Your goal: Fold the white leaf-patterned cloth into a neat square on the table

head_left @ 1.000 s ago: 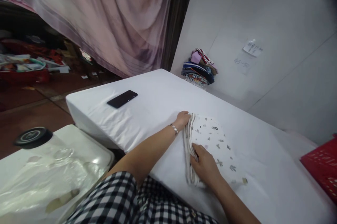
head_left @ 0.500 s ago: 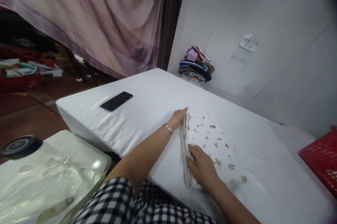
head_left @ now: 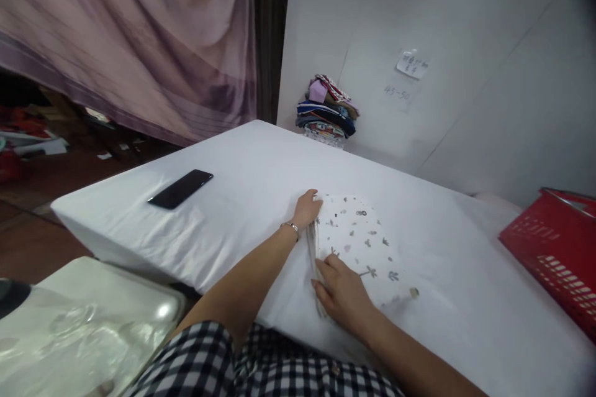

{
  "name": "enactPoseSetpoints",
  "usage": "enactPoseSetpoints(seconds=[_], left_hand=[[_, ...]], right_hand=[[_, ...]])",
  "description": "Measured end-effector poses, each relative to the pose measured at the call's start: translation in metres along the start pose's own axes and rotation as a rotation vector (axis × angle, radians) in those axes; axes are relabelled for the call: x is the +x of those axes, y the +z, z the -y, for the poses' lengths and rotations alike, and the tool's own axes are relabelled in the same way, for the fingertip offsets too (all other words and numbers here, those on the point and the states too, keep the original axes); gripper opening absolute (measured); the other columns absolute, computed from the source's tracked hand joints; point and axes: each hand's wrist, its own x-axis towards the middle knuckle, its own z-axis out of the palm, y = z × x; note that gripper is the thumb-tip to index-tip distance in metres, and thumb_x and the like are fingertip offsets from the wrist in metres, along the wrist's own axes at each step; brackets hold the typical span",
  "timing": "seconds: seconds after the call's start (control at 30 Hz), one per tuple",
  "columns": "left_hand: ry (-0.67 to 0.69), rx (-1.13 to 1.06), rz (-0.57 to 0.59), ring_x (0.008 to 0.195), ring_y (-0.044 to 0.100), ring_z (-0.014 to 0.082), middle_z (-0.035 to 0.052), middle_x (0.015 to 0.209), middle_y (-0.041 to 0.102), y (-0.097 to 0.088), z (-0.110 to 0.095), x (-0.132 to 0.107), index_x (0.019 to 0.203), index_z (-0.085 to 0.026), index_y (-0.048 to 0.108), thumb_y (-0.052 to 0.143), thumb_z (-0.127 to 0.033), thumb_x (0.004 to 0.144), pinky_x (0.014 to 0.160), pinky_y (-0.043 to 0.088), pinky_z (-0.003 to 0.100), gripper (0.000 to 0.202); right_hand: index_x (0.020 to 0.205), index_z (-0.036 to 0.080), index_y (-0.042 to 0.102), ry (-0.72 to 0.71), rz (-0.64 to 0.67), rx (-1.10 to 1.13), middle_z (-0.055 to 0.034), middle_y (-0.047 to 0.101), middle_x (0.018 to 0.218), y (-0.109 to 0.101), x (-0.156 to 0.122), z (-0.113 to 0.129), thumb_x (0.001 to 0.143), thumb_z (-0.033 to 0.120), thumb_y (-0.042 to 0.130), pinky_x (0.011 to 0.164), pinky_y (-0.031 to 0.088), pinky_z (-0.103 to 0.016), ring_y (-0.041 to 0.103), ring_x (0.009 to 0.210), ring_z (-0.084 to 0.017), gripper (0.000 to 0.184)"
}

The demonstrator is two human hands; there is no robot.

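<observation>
Across the white-sheeted table (head_left: 261, 167), stretched 6 to 12 o'clock: folded white leaf-printed cloth (head_left: 358, 238); right hand (head_left: 343, 296) flat, open-palmed, nearer, on its 7 o'clock edge; left hand (head_left: 307, 205) at 11, grasp unclear

Folded cloth (head_left: 358, 238) lies mid-table (head_left: 261, 167); L hand (head_left: 307, 207) at its far-left corner, R hand (head_left: 342, 294) on near edge. Phone (head_left: 180, 188) left, clothes pile (head_left: 327, 111) far behind, basket (head_left: 554, 248) right.
</observation>
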Motion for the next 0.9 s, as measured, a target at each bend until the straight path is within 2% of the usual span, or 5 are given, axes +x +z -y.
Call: enactPoseSetpoints(seconds=[0.3, 0.5, 0.6, 0.73, 0.9], left_hand=[[0.273, 0.169, -0.09, 0.116, 0.048, 0.0218, 0.0114, 0.126, 0.053, 0.009, 0.014, -0.008, 0.121, -0.012, 0.05, 0.044, -0.025, 0.084, 0.101, 0.035, 0.034, 0.04], [0.206, 0.142, -0.119, 0.117, 0.047, 0.0239, 0.0115, 0.126, 0.052, 0.006, 0.016, -0.007, 0.121, -0.015, 0.048, 0.048, -0.029, 0.081, 0.101, 0.035, 0.038, 0.042], [0.159, 0.104, -0.131, 0.117, 0.047, 0.025, 0.0127, 0.127, 0.051, 0.002, 0.014, -0.008, 0.123, -0.014, 0.047, 0.051, -0.034, 0.081, 0.099, 0.036, 0.04, 0.047], [0.342, 0.113, -0.134, 0.122, 0.042, 0.0226, 0.0103, 0.13, 0.049, -0.001, -0.004, -0.023, 0.121, -0.018, 0.048, 0.047, -0.038, 0.083, 0.103, 0.032, 0.039, 0.043], [0.642, 0.263, 0.176, 0.13, 0.03, 0.0203, 0.0062, 0.137, 0.042, -0.002, -0.034, -0.074, 0.117, -0.022, 0.051, 0.042, -0.044, 0.086, 0.109, 0.016, 0.042, 0.039]], right_hand=[[0.09, 0.018, 0.061, -0.209, -0.085, 0.066, -0.0079, 0.056, 0.098, 0.006, -0.024, -0.001, 0.082, 0.02, 0.048, 0.077, 0.043, -0.033, 0.049, 0.089, -0.019, 0.016], [0.094, 0.022, 0.062, -0.353, -0.136, 0.389, -0.0032, 0.065, 0.083, -0.015, -0.037, -0.016, 0.082, 0.017, 0.048, 0.075, 0.046, -0.031, 0.056, 0.078, -0.015, 0.019], [0.095, 0.024, 0.063, -0.171, -0.35, 0.438, -0.0044, 0.066, 0.088, -0.037, -0.049, -0.044, 0.082, 0.018, 0.048, 0.076, 0.048, -0.033, 0.058, 0.086, -0.017, 0.02], [0.09, 0.022, 0.065, 0.243, -0.623, 0.284, -0.006, 0.064, 0.096, -0.059, -0.073, -0.097, 0.08, 0.022, 0.05, 0.079, 0.048, -0.036, 0.058, 0.089, -0.019, 0.017], [0.113, 0.023, 0.056, 0.445, -0.488, 0.32, -0.0066, 0.057, 0.115, -0.056, -0.107, -0.132, 0.077, 0.025, 0.052, 0.076, 0.05, -0.033, 0.056, 0.096, -0.019, 0.037]])
